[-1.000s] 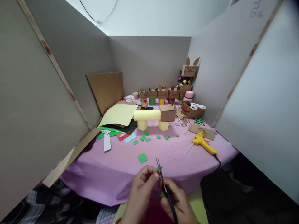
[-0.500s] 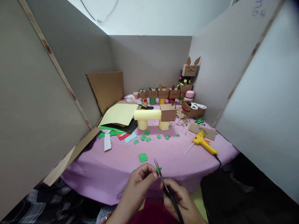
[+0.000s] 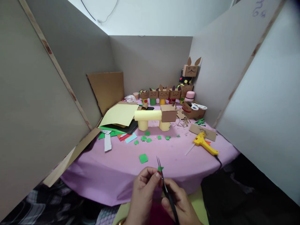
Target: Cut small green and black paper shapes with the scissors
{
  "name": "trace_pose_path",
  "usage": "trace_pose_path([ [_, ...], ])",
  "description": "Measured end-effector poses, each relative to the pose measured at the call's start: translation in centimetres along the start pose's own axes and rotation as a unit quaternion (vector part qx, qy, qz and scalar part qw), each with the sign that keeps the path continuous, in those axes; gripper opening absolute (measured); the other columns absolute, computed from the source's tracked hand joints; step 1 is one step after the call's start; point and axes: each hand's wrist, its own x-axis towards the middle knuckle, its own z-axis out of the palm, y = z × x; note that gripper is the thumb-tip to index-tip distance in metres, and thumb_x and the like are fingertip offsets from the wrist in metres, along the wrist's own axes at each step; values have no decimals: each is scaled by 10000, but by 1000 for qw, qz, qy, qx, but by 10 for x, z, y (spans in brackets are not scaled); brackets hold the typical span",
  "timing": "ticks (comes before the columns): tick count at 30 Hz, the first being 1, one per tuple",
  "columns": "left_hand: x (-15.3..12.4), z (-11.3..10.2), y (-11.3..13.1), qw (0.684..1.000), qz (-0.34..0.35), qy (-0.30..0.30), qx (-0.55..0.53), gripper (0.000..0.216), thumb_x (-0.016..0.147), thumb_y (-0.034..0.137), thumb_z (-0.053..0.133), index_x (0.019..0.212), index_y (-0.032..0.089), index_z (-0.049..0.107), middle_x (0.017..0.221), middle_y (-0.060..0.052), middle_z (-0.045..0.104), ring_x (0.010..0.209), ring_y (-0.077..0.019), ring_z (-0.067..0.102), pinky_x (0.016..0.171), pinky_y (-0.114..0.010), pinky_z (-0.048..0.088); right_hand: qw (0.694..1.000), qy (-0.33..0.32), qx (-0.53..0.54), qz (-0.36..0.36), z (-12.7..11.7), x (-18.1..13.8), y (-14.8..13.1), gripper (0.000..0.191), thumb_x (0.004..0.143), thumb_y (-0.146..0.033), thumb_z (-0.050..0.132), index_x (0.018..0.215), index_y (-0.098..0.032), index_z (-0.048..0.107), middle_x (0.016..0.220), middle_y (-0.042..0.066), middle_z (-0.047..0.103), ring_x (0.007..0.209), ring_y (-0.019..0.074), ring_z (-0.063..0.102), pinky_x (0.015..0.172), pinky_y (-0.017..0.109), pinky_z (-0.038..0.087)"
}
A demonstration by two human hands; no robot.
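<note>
Green piece: we find it in the air just over the near edge of the pink-covered surface, with the scissor blades at it; its outline looks unfinished to us, though it is too small to be sure
Left hand: ours has thumb and fingers pinched together on the green piece, close to the blades
Right hand: ours has its fingers closed around the black handles of the scissors, whose tips stand slightly apart and point away from us
Cut shapes: several small green cut-outs lie loose in front of the yellow figure, some with flower-like lobes; we count these as cutting done
Green square: one plain piece lies flat beyond the left hand, and we see no shape cut into it, so we judge it as left over to work
Yellow figure: the tube body stands on two yellow legs with a brown box head at its right end; we judge the build well along, yet we see no green shape attached to it
Glue gun: the yellow tool lies at the right, apart from both our hands
</note>
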Motion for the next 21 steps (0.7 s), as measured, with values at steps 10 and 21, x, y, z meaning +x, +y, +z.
trace_pose_path([
  [10, 2, -6, 12, 999, -7, -27, 44, 123, 691, 207, 614, 600, 178, 538, 530, 47, 528, 552, -114, 445, 565, -211, 349, 999, -37, -31, 7, -11, -2, 3, 341, 821, -522, 484, 900, -190, 498, 577, -72, 277, 505, 94, 244, 466, 224, 199],
  [21, 12, -16, 28, 988, -33, -71, 131, 91, 646, 207, 636, 606, 156, 572, 549, 48, 488, 559, -109, 391, 544, -214, 309, 997, -63, -33, 39, -18, -5, -4, 351, 816, -531, 484, 889, -188, 503, 585, -67, 291, 521, 100, 259, 484, 232, 206],
])
